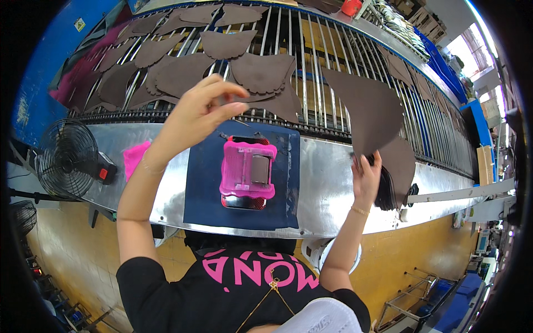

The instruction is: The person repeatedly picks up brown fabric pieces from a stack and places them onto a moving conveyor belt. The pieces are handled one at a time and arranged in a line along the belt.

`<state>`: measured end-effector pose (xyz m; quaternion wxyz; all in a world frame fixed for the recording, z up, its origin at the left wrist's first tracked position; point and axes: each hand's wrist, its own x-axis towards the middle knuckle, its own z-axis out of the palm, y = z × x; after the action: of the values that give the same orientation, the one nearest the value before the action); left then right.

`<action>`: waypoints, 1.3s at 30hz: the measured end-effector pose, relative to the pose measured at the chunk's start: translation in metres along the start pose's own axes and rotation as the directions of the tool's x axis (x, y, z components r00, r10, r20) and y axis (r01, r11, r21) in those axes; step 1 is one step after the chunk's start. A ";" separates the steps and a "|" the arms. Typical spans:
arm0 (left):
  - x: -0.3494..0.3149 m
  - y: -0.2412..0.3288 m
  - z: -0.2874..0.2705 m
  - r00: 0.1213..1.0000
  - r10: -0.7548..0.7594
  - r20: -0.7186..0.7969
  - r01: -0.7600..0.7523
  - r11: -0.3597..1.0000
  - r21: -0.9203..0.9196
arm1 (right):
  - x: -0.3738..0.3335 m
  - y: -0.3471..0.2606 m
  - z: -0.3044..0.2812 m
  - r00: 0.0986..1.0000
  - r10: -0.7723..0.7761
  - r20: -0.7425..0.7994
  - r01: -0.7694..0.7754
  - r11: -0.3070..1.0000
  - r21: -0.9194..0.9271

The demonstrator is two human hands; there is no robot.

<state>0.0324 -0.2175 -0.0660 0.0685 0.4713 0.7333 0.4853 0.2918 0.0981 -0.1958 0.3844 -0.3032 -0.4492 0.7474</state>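
My left hand (195, 114) is raised over the roller rack (311, 61). Its thumb and fingers pinch the edge of a flat brown leather piece (277, 102) that lies under a scalloped brown piece (261, 71). My right hand (366, 178) is at the right over the metal table (327, 183). It grips a stack of dark brown cut pieces (397, 166), and one large curved piece (369, 111) stands up from the stack. Between the hands a pink plastic frame with a grey block (248, 169) rests on a dark blue mat (202, 188).
Several more brown cut pieces (183, 72) are spread across the rack bars, with others along its right side (400, 69). A black fan (66, 158) stands at the left table end beside a pink cloth (135, 158). A red object (351, 6) sits beyond the rack.
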 end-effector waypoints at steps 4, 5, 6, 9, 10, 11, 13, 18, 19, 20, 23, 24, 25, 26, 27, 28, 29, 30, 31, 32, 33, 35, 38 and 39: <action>-0.028 -0.016 -0.031 0.986 -0.141 -0.089 0.141 0.990 -0.006 | 0.091 0.062 0.036 0.999 0.034 0.019 -0.038 0.967 0.253; -0.036 -0.019 -0.037 0.976 -0.191 -0.102 0.191 0.982 -0.012 | 0.113 0.076 0.045 0.999 0.037 0.006 -0.037 0.959 0.281; -0.043 -0.021 -0.042 0.963 -0.241 -0.117 0.241 0.970 -0.019 | 0.131 0.090 0.055 0.999 0.040 -0.005 -0.036 0.950 0.310; -0.065 -0.033 -0.053 0.925 -0.349 -0.149 0.339 0.937 -0.089 | 0.171 0.117 0.076 0.991 0.091 -0.103 -0.056 0.951 0.304; -0.068 -0.035 -0.056 0.920 -0.360 -0.157 0.347 0.932 -0.102 | 0.180 0.121 0.077 0.988 0.102 -0.113 -0.066 0.957 0.283; -0.073 -0.036 -0.058 0.911 -0.377 -0.166 0.361 0.925 -0.116 | 0.184 0.125 0.080 0.990 0.108 -0.089 -0.081 0.961 0.263; -0.076 -0.036 -0.059 0.886 -0.431 -0.169 0.408 0.900 -0.152 | 0.189 0.128 0.076 0.987 0.117 -0.108 -0.094 0.976 0.198; -0.075 -0.045 -0.051 0.878 -0.455 -0.148 0.419 0.880 -0.221 | 0.119 0.082 0.070 0.999 -0.032 -0.036 0.026 0.990 -0.140; -0.076 -0.049 -0.051 0.883 -0.450 -0.133 0.413 0.880 -0.234 | 0.106 0.065 0.054 0.989 -0.147 0.014 0.145 0.950 -0.278; -0.077 -0.052 -0.049 0.886 -0.448 -0.121 0.410 0.878 -0.247 | 0.094 0.051 0.039 0.967 -0.241 0.081 0.252 0.877 -0.410; -0.072 -0.051 -0.044 0.862 -0.502 -0.065 0.460 0.830 -0.314 | 0.057 -0.014 -0.022 0.729 -0.684 0.019 0.312 0.308 -0.899; -0.068 -0.054 -0.041 0.876 -0.480 -0.051 0.442 0.840 -0.314 | 0.051 -0.032 -0.056 0.649 -0.760 0.040 0.227 0.143 -0.963; -0.064 -0.058 -0.037 0.888 -0.458 -0.041 0.423 0.849 -0.316 | 0.044 -0.048 -0.094 0.600 -0.800 0.029 0.059 0.008 -0.998; -0.059 -0.060 -0.032 0.898 -0.437 -0.040 0.403 0.857 -0.320 | 0.038 -0.059 -0.129 0.589 -0.808 -0.014 -0.170 -0.108 -0.980; -0.055 -0.058 -0.028 0.898 -0.440 -0.022 0.408 0.850 -0.334 | 0.035 -0.058 -0.164 0.558 -0.827 -0.067 -0.416 -0.209 -0.885; -0.054 -0.058 -0.025 0.903 -0.429 0.001 0.404 0.850 -0.337 | 0.030 -0.063 -0.175 0.611 -0.750 -0.251 -0.519 -0.141 -0.843; -0.052 -0.058 -0.022 0.909 -0.417 0.022 0.399 0.851 -0.342 | 0.027 -0.070 -0.181 0.682 -0.636 -0.361 -0.554 -0.126 -0.823; -0.051 -0.057 -0.020 0.913 -0.405 0.041 0.393 0.851 -0.348 | 0.026 -0.075 -0.184 0.731 -0.503 -0.461 -0.587 -0.119 -0.801; -0.051 -0.054 -0.018 0.917 -0.396 0.046 0.389 0.861 -0.328 | 0.026 -0.074 -0.185 0.729 -0.532 -0.431 -0.568 -0.119 -0.814; -0.053 -0.050 -0.016 0.918 -0.392 0.052 0.389 0.869 -0.305 | 0.024 -0.070 -0.183 0.728 -0.555 -0.403 -0.549 -0.120 -0.827; -0.054 -0.047 -0.014 0.919 -0.389 0.057 0.389 0.877 -0.282 | 0.023 -0.067 -0.181 0.727 -0.577 -0.372 -0.527 -0.122 -0.841; -0.057 -0.044 -0.014 0.920 -0.387 0.054 0.387 0.885 -0.260 | 0.022 -0.067 -0.178 0.703 -0.677 -0.218 -0.467 -0.209 -0.859; -0.059 -0.039 -0.015 0.923 -0.382 0.049 0.383 0.893 -0.236 | 0.017 -0.083 -0.158 0.724 -0.629 -0.285 -0.457 -0.128 -0.880; -0.060 -0.036 -0.014 0.925 -0.378 0.041 0.377 0.897 -0.230 | 0.014 -0.092 -0.142 0.753 -0.580 -0.309 -0.401 -0.033 -0.915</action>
<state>0.0344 -0.2753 -0.1081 0.2146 0.3078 0.7485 0.5467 0.4260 0.2002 -0.1726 0.2253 -0.6814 -0.6964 -0.0016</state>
